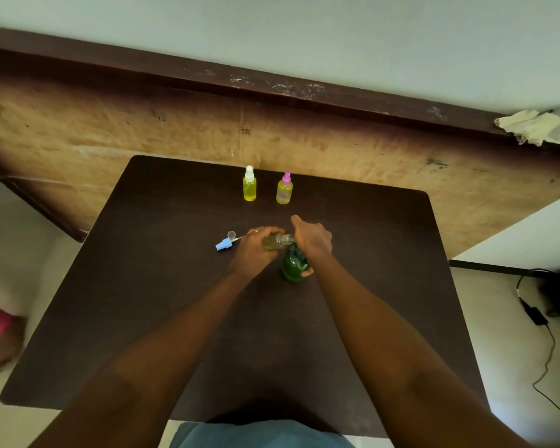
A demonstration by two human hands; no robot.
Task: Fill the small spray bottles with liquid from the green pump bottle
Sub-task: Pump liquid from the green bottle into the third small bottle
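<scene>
Gripping a small clear plastic spray bottle (274,242), uncapped and tipped sideways, the left hand (254,252) holds its open neck at the top of the dark green plastic pump bottle (293,268), which stands on the dark brown table (175,318). The right hand (311,238) is cupped over the pump head, fingers curled down, hiding the spout. A light blue spray cap (223,244) lies just left of the left hand. Two filled yellow spray bottles, white-topped (249,186) and pink-topped (284,190), stand well beyond. The held bottle's fill level is too blurred to judge.
</scene>
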